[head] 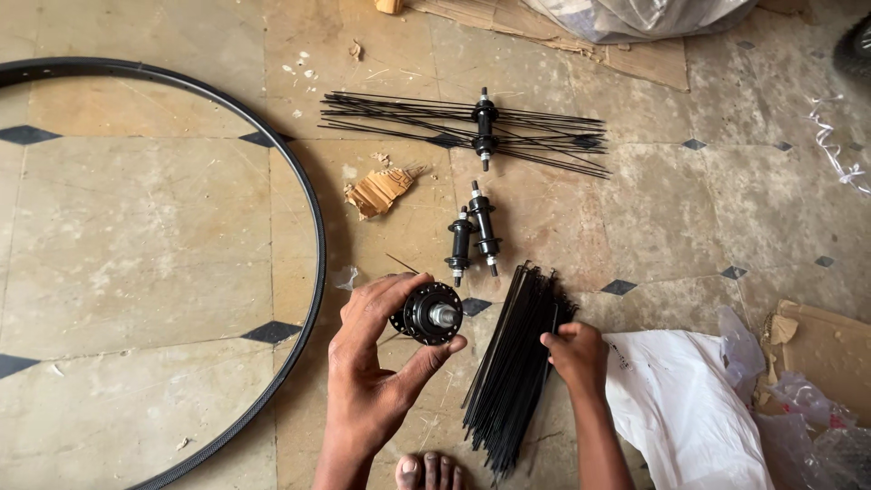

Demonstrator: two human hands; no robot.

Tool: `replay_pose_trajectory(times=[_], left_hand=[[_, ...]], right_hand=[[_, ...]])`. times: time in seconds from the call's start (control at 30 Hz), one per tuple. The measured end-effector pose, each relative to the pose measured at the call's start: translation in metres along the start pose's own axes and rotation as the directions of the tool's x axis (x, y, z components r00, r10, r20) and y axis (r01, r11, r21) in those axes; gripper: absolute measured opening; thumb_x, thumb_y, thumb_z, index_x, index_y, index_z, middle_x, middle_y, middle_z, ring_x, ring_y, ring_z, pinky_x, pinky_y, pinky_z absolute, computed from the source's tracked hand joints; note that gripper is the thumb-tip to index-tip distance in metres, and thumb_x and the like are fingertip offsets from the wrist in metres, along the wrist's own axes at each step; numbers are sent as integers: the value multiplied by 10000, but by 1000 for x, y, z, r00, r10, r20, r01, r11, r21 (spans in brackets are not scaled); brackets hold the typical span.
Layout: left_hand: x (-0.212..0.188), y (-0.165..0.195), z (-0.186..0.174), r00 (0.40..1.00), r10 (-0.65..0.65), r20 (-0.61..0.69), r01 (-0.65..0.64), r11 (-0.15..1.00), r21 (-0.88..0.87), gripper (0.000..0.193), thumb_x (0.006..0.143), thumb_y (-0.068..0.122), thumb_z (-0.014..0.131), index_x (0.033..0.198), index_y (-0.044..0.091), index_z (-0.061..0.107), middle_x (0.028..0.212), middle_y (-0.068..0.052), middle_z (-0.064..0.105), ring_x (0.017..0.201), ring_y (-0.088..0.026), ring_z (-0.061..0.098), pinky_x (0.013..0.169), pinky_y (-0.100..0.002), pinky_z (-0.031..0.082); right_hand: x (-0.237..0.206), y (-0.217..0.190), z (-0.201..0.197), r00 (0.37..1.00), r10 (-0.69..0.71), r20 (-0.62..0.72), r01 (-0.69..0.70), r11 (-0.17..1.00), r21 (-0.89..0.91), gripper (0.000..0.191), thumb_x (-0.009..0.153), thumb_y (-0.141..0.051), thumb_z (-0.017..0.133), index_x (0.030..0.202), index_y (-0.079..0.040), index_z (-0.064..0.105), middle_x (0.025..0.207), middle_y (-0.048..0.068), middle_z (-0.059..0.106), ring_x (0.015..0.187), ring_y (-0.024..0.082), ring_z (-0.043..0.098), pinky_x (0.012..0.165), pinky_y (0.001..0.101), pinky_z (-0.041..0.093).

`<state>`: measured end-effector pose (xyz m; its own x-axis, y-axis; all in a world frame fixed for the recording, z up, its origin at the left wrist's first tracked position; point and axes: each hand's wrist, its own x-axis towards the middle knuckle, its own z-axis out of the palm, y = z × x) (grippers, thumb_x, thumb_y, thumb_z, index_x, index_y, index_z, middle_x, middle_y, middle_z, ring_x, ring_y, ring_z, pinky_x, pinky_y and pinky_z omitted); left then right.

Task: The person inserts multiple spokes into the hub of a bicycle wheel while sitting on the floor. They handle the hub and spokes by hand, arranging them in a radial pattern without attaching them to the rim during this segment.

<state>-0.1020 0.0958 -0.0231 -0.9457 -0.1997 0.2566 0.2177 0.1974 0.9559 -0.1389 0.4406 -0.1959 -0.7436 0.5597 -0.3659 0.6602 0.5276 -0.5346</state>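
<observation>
Toes peek in at the bottom, bare on the stone floor. Just above them the left hand holds a hub. Thumb and fingers curl round its rim, so the grip is closed on it. This hub is round, black and shiny, with a silver axle poking out of the middle. It sits up in the air, near the middle of the view, with no spokes in it yet, as far as I can see.

To its right, the right hand rests on a bundle of spokes. Its fingers are bent over the top of the bundle, pinching at the thin black wires. I cannot tell if it has picked one out.

Work looks like it is only part done. One hub with spokes lies farther up the floor, its long wires fanned out to both sides. Two bare hubs lie side by side between that one and the hands. A big black rim lies flat on the left, thin and smooth, with nothing inside it.

White plastic bags lie crumpled at the right, soft and wrinkly. Bits of brown cardboard are torn and rough. All over, the floor is tan stone with small dark diamonds
</observation>
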Motion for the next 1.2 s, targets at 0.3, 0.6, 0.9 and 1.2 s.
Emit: replay_pose_trajectory(times=[0.3,0.6,0.9,1.2], left_hand=[[-2,0,-1,999,-28,31,29,999,-19,645,665,221,945,1252,91,709,1216,-79,742,1183,-244,667,1020,-394,502],[2,-12,-13,999,32,26,-27,987,-159,634,746,172,921,1318,58,671,1301,-107,729,1271,-264,666,1089,-401,543],[3,-12,-25,999,42,-1,-41,990,-138,634,762,180,909,1336,75,659,1320,-111,712,1270,-248,669,1088,-392,552],[3,-15,-27,991,17,130,-4,994,-106,633,745,256,902,1316,88,687,1288,-92,730,1209,-238,695,1016,-376,579]], right_hand=[[-1,-9,-37,973,79,218,-165,894,416,189,959,-140,617,1103,-36,682,892,14,702,793,134,691,685,381,625],[-127,-119,-90,680,-654,-331,731,571,374,173,1105,-178,566,1097,-8,530,1086,193,725,980,297,775,827,393,665],[-145,-137,12,567,-824,8,766,531,363,74,1010,32,581,1033,-4,642,1034,161,759,948,226,740,820,319,581],[-181,-143,-107,580,-749,-322,717,282,637,17,1221,-21,538,1226,-32,526,1045,163,685,1058,217,720,1000,471,580]])
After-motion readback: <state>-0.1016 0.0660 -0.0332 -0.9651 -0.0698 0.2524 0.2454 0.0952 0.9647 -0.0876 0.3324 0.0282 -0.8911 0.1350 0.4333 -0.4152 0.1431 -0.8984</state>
